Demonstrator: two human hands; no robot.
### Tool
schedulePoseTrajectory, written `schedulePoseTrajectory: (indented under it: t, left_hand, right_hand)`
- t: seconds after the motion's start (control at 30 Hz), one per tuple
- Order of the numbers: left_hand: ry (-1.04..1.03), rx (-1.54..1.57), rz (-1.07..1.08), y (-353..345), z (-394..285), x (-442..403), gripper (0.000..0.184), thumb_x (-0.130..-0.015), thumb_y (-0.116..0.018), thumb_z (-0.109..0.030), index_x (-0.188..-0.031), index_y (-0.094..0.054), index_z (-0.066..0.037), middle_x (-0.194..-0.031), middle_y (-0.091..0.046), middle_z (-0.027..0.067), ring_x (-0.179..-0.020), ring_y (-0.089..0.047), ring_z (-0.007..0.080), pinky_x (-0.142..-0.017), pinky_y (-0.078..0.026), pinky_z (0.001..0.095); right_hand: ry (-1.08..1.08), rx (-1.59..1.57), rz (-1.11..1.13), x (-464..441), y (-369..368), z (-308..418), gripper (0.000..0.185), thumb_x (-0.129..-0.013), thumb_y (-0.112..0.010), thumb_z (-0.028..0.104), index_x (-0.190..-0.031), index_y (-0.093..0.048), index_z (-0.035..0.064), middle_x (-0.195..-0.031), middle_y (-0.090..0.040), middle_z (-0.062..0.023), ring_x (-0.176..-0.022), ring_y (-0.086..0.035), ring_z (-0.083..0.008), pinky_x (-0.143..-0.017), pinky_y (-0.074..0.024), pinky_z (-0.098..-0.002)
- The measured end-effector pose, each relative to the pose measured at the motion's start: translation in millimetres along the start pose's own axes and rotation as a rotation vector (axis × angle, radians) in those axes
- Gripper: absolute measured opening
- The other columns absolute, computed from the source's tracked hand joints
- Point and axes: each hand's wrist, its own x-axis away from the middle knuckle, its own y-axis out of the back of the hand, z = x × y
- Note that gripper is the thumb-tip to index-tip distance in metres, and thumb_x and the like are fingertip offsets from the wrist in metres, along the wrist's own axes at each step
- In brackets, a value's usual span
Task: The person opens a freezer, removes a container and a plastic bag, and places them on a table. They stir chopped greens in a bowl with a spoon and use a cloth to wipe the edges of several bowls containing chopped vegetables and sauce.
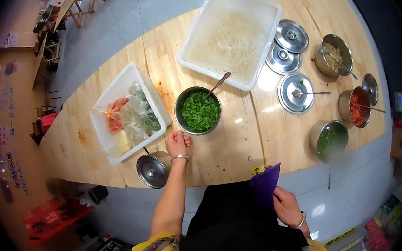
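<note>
My left hand (178,143) is closed at the lower left side of a steel pot (178,113) of chopped greens (200,111); whether its fingers hold anything is hidden. A spoon (220,82) leans out over that pot's upper right rim. Near the table's front edge, my right hand (286,203) grips a purple cloth (266,182) beside the black apron. To the left of the greens stands a white bin (159,103) with bagged ingredients. A lidded steel pot (153,170) sits beside my left forearm.
A white tub (184,59) of cloudy, foamy liquid stands at the back. Steel lids (291,36) lie right of it. Farther right are pots of minced pale food (333,55), chopped red food (358,109) and greens (331,141), with spoons. The wooden table's front edge (225,180) borders my apron.
</note>
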Motion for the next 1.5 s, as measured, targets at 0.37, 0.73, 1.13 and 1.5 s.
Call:
schedulePoseTrajectory:
  t: [0.37,0.73,1.13,1.5]
  left_hand:
    - [0.238,0.206,0.305,15,-19,54,0.018,-0.088,-0.051,-0.019,-0.1,-0.057,-0.007,-0.099,-0.059,0.0045,-0.088,-0.055,0.0119,-0.071,-0.045,0.0258]
    - [0.665,0.556,1.289,-4,-70,172,0.046,-0.093,-0.04,-0.033,-0.132,-0.032,-0.011,-0.124,-0.045,0.0068,-0.114,-0.045,0.0183,-0.097,-0.036,0.0373]
    - [0.767,0.182,1.483,-40,-100,191,0.044,-0.087,-0.052,-0.009,-0.129,-0.037,-0.007,-0.123,-0.046,0.0078,-0.114,-0.046,0.0203,-0.096,-0.04,0.0389]
    - [-0.041,-0.531,0.701,-313,4,40,0.049,-0.073,-0.061,-0.009,-0.119,-0.048,0.001,-0.09,-0.058,0.0068,-0.076,-0.056,0.0144,-0.067,-0.047,0.0247]
  right_hand:
    - [0.095,-0.241,-0.194,-15,1,100,0.016,-0.086,-0.044,0.009,-0.084,-0.051,-0.0058,-0.076,-0.051,-0.0091,-0.068,-0.047,-0.0172,-0.063,-0.039,-0.0271]
    - [0.316,0.108,-0.171,-18,-58,89,0.023,-0.072,-0.067,0.009,-0.09,-0.055,0.0013,-0.079,-0.054,-0.0088,-0.071,-0.054,-0.0223,-0.064,-0.0426,-0.0274]
    - [-0.081,-0.974,-0.427,32,11,57,0.015,-0.079,-0.058,0.004,-0.093,-0.053,0.002,-0.085,-0.058,-0.0024,-0.077,-0.055,-0.0096,-0.069,-0.0469,-0.0248]
    - [-0.174,-1.185,-0.119,45,19,-13,0.014,-0.081,-0.057,0.004,-0.095,-0.053,0.0049,-0.088,-0.058,-0.0005,-0.078,-0.055,-0.0061,-0.071,-0.0447,-0.0196]
